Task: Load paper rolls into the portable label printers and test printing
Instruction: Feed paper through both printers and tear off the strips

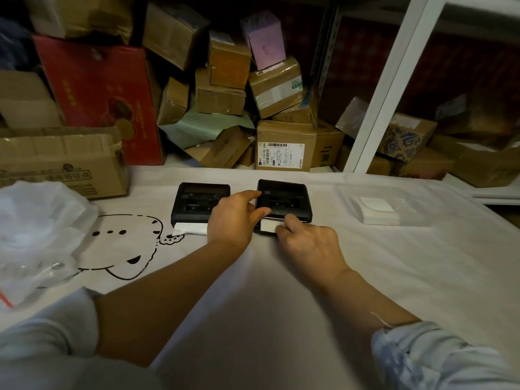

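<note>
At the centre of the frame, the right-hand label printer (284,199) is being steadied on the cloth-covered worktop (365,263) by the left hand (235,218), whose thumb and forefinger are curled round its left edge. The white paper (268,225) emerging at its front slot is being pinched by the fingertips of the right hand (306,242). The paper is best being drawn out straight and level, with the body held still, so that it is not torn crookedly. The second label printer (198,202), paper showing at its front, is lying just beside, to the left. A stack of white labels (378,211) in clear wrap is lying at the right.
</note>
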Available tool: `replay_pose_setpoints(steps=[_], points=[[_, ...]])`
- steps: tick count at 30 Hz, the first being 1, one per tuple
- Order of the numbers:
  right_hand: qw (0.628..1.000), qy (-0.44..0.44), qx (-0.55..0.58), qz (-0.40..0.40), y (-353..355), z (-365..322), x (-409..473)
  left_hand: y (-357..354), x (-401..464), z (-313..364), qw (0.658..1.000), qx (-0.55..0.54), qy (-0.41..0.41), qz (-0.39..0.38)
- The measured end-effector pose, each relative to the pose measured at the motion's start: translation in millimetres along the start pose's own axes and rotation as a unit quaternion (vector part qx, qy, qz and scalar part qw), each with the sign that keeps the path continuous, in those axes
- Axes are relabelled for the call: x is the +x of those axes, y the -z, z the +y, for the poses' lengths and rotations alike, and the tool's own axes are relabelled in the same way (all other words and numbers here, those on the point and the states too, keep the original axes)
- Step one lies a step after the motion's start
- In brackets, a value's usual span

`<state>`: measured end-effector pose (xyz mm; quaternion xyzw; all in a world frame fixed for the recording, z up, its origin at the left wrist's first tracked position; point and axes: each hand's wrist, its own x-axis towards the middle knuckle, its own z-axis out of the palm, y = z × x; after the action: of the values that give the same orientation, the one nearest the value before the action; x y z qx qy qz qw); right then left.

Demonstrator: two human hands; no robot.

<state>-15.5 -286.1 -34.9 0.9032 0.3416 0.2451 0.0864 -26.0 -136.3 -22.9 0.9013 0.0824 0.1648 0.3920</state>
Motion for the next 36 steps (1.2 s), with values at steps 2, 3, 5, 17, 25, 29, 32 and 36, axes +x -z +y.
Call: replay_pose_setpoints(steps=[2, 3, 5, 17, 25, 29, 32, 36], points=[[1.000, 0.006, 0.000, 0.014, -1, 0, 2, -1, 0, 1, 1.000, -0.001, 0.012, -0.002], [1.000, 0.008, -0.001, 0.024, -1, 0, 3, -1, 1, 1, 1.000, 0.000, 0.018, -0.005], [0.999, 0.018, -0.001, 0.049, -1, 0, 3, -3, 2, 2, 0.999, -0.003, 0.035, -0.022], [0.997, -0.019, 0.010, 0.074, -23, 4, -8, -9, 2, -4, 0.995, -0.047, 0.079, -0.043], [0.996, -0.010, 0.002, 0.087, -25, 7, -10, 7, 14, -1, 0.964, 0.205, -0.109, -0.128], [0.994, 0.005, 0.001, 0.110, -25, 9, -8, 19, 22, 11, 0.942, 0.272, -0.146, -0.129], [0.993, 0.016, 0.004, 0.119, -20, 7, -7, 24, 23, 14, 0.944, 0.277, -0.162, -0.080], [0.998, -0.047, -0.001, 0.030, -16, 3, 3, 22, 24, 17, 0.944, 0.276, -0.182, -0.028]])
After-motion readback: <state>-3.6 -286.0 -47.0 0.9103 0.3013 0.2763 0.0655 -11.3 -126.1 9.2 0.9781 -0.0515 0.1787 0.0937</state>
